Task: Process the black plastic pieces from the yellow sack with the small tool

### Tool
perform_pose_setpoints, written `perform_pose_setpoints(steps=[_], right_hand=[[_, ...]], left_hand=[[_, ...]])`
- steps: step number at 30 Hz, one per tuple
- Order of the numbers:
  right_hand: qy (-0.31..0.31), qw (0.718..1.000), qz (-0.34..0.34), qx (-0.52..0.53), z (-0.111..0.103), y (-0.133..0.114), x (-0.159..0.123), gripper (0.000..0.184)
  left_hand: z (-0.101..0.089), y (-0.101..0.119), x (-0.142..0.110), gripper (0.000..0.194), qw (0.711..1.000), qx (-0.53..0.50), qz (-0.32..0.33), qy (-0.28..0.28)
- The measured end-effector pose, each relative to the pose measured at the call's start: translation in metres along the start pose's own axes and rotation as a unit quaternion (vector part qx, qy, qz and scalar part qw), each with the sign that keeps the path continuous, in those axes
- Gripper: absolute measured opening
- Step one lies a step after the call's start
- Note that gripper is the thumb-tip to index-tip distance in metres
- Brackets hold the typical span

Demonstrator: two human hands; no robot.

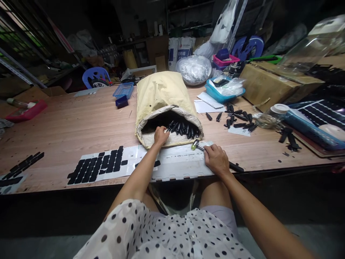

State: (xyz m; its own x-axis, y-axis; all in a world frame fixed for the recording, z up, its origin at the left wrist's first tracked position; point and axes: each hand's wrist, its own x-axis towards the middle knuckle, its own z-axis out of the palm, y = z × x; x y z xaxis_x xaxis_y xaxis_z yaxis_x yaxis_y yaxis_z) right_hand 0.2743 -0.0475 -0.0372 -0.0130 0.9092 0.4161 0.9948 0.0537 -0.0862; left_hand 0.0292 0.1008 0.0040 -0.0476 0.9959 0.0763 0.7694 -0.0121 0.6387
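My right hand (215, 158) is wrapped around a small hammer (198, 145). Its metal head has a yellow-green face, and its black handle sticks out past the palm. At the mouth of a pale yellow sack (164, 90), my left hand (161, 136) has its fingers closed at a small black piece with a shiny part (169, 126). Several glossy black parts (184, 129) lie just inside the sack's opening, beside those fingers. Below both hands is a light grey sheet (183, 163) along the table's front edge. A dark strip (156, 164) lies partly behind my left forearm.
Rows of black rounded pads (97, 166) lie on a sheet to the left. More black parts (239, 118) are scattered at the right, near a blue basket (315, 126) and a cardboard box (269, 82). A teal tray (223, 94) and blue tray (123, 90) stand farther back.
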Motion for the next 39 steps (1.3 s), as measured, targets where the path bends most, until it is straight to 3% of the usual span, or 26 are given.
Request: perform_pose_setpoints(steps=[4,8,14,19,27,30,34,39], right_hand=[[0.006,1.0,-0.004,0.0,0.0,0.0,-0.001,0.023],[0.004,1.0,-0.004,-0.001,0.002,0.0,-0.001,0.022],[-0.001,1.0,0.006,-0.003,0.001,-0.001,0.0,0.023],[-0.003,1.0,0.011,-0.003,0.002,0.0,0.0,0.024],[0.02,0.998,-0.004,0.052,0.005,0.01,-0.003,0.034],[0.045,0.99,0.005,0.131,-0.003,-0.005,-0.012,0.037],[0.054,0.959,-0.017,0.277,-0.018,-0.043,-0.027,0.04],[0.033,0.944,-0.035,0.326,-0.023,-0.075,-0.041,0.039]], left_hand=[[0.012,0.001,0.008,0.016,0.997,0.067,-0.029,-0.035],[0.0,-0.003,-0.004,0.01,0.994,0.097,-0.015,-0.051],[-0.021,-0.019,-0.07,0.014,0.987,0.028,0.135,-0.085],[-0.012,-0.03,-0.12,0.017,0.974,-0.016,0.183,-0.132],[0.004,-0.034,-0.12,0.016,0.981,-0.036,0.157,-0.11],[0.005,-0.032,-0.121,0.013,0.981,-0.044,0.15,-0.113],[0.005,-0.03,-0.121,0.012,0.981,-0.06,0.146,-0.113],[0.007,-0.029,-0.121,0.015,0.982,-0.061,0.141,-0.114]])
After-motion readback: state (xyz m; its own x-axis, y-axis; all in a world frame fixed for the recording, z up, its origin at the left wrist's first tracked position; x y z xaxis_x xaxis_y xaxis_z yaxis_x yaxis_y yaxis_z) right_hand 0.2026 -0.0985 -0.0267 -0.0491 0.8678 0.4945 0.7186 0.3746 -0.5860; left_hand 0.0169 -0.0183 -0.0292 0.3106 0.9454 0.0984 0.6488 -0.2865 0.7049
